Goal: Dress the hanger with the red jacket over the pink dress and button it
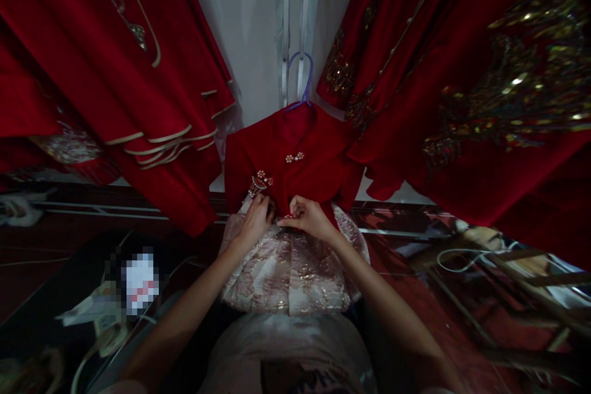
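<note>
A small red jacket (318,154) hangs in front of me on a purple hanger (307,89). A beaded clasp (294,157) joins its front below the collar, and a brooch (261,181) with dangling beads sits on its left side. My left hand (261,215) is closed, its fingers bunched at the jacket's lower front just under the brooch. Close beside it my right hand (308,217) pinches the front edge at a second beaded fastening, mostly hidden by the fingers. Below both hands spreads a pale brocade skirt (295,271) with shiny thread.
Red garments with pale piping (170,104) hang at left. More red garments with gold sequins (530,86) hang at right. Metal rails (293,12) run up the wall. A phone-like bright object (140,283) and cables lie at lower left; a wooden frame (489,308) stands at lower right.
</note>
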`<act>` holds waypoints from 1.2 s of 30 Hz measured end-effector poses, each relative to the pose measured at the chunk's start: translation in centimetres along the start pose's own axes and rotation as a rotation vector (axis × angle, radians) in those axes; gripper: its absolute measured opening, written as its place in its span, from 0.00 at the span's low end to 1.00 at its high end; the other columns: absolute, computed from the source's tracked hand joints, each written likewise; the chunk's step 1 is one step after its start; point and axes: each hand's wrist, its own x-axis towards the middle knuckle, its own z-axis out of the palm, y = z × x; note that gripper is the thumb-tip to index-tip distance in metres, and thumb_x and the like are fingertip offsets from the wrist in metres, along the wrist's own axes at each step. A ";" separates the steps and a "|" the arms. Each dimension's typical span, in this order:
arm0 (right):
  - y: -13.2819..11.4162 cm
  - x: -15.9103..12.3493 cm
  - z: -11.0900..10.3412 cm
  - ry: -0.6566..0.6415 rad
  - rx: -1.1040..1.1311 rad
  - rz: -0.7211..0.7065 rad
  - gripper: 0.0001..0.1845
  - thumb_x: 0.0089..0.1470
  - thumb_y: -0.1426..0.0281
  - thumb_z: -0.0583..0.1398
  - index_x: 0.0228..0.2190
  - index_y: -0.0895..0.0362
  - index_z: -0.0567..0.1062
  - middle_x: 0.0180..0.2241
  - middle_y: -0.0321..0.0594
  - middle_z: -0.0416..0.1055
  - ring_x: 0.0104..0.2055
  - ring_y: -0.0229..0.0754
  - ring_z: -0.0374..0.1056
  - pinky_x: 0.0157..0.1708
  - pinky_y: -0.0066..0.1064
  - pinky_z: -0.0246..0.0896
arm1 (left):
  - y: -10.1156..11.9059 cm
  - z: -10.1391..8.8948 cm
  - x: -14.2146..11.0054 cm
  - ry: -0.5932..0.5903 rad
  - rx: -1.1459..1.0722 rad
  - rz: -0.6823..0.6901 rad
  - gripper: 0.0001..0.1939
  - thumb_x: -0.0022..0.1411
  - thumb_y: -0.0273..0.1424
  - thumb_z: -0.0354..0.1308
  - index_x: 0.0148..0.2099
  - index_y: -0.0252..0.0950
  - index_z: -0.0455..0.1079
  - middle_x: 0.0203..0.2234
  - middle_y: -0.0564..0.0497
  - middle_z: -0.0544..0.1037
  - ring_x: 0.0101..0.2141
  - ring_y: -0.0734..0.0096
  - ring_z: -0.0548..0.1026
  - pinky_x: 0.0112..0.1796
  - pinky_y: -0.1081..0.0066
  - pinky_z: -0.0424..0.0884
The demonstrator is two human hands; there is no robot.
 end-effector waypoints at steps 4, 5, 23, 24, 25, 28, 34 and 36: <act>0.5 0.1 0.2 -0.043 0.037 0.041 0.18 0.46 0.56 0.64 0.30 0.56 0.68 0.24 0.34 0.69 0.24 0.34 0.66 0.25 0.25 0.62 | 0.4 -0.1 0.1 -0.059 0.110 -0.037 0.13 0.58 0.25 0.53 0.47 0.32 0.64 0.43 0.40 0.71 0.43 0.61 0.71 0.45 0.65 0.68; 0.7 0.1 0.3 -0.024 0.012 0.042 0.17 0.47 0.57 0.64 0.30 0.56 0.68 0.24 0.34 0.69 0.25 0.34 0.67 0.26 0.25 0.62 | 0.5 -0.1 0.1 -0.078 0.120 -0.033 0.13 0.58 0.25 0.52 0.47 0.31 0.65 0.42 0.40 0.72 0.43 0.60 0.72 0.45 0.65 0.68; 2.4 1.4 2.3 0.175 -0.128 0.074 0.09 0.49 0.65 0.62 0.27 0.55 0.67 0.25 0.35 0.72 0.28 0.37 0.71 0.28 0.26 0.67 | -2.9 0.7 1.2 -0.030 -0.782 -0.152 0.09 0.54 0.32 0.54 0.35 0.33 0.71 0.25 0.50 0.78 0.27 0.72 0.76 0.30 0.73 0.72; 2.6 1.4 2.5 0.187 -0.125 0.075 0.08 0.49 0.65 0.61 0.27 0.55 0.67 0.25 0.35 0.72 0.29 0.37 0.72 0.28 0.26 0.67 | -2.8 0.7 1.1 -0.034 -0.792 -0.152 0.09 0.54 0.32 0.55 0.36 0.32 0.71 0.26 0.49 0.78 0.28 0.71 0.76 0.32 0.73 0.72; 2.7 1.5 2.7 0.200 -0.122 0.071 0.08 0.49 0.65 0.61 0.28 0.55 0.67 0.26 0.35 0.72 0.29 0.38 0.72 0.28 0.26 0.67 | -2.7 0.7 0.9 -0.044 -0.793 -0.146 0.09 0.53 0.32 0.57 0.36 0.32 0.71 0.27 0.49 0.79 0.29 0.71 0.77 0.33 0.72 0.73; 3.1 1.4 3.0 0.225 -0.111 0.043 0.09 0.50 0.64 0.61 0.28 0.55 0.66 0.26 0.35 0.72 0.29 0.37 0.72 0.29 0.26 0.67 | -2.2 0.3 0.6 -0.087 -0.782 -0.138 0.11 0.51 0.34 0.61 0.36 0.32 0.69 0.28 0.49 0.79 0.30 0.71 0.77 0.34 0.72 0.73; 2.8 1.2 2.8 0.249 -0.046 0.047 0.10 0.51 0.63 0.60 0.28 0.55 0.66 0.27 0.35 0.72 0.30 0.38 0.73 0.29 0.27 0.68 | -1.6 -0.3 0.6 -0.111 -0.739 -0.103 0.14 0.55 0.41 0.60 0.30 0.33 0.69 0.27 0.49 0.79 0.29 0.71 0.77 0.31 0.74 0.72; 2.6 1.3 2.9 0.280 -0.040 0.054 0.10 0.51 0.62 0.60 0.28 0.55 0.66 0.28 0.36 0.72 0.30 0.38 0.73 0.29 0.27 0.69 | -1.6 -0.4 0.5 -0.111 -0.714 -0.089 0.14 0.55 0.41 0.59 0.31 0.33 0.71 0.27 0.49 0.79 0.29 0.71 0.77 0.32 0.74 0.72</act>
